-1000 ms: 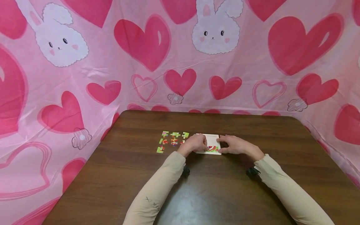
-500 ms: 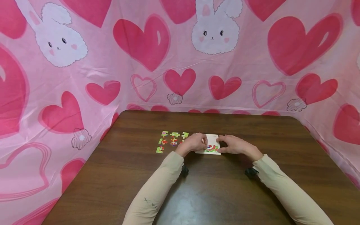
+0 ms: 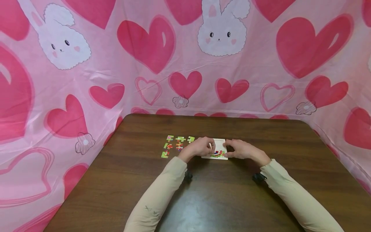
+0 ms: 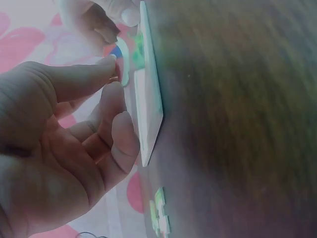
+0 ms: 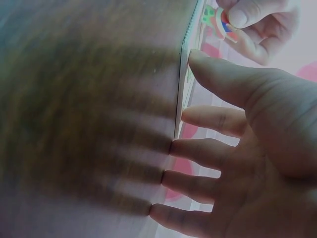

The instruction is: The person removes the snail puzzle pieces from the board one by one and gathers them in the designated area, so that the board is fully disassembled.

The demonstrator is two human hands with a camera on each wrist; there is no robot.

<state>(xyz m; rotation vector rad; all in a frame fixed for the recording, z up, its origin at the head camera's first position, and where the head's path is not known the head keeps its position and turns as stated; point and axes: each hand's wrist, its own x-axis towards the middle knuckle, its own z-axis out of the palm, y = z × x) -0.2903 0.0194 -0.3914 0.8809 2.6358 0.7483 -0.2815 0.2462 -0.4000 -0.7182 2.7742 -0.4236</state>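
Observation:
A white puzzle tray point(image 3: 220, 143) lies on the table, with green and red pieces along its near side. Between thumb and forefinger, my left hand point(image 3: 200, 146) pinches a puzzle piece point(image 4: 124, 58) patterned in red, blue and white. The piece is tilted close over the tray, as the left wrist view shows. My right hand point(image 3: 241, 149) is at the tray's right side, its fingers spread and fairly straight. In the right wrist view its thumb rests at the tray's edge, while several fingertips touch the table beside it.
Left of the tray, several loose puzzle pieces point(image 3: 179, 146) lie in rough rows on the brown wooden table point(image 3: 214, 193). My left forearm partly covers that side. A pink cloth point(image 3: 255, 58) with hearts and rabbits hangs behind the table.
My left wrist and sleeve have shifted slightly left, while the fingers stay over the tray's near part with the puzzle piece. My right hand keeps its place at the tray's edge.

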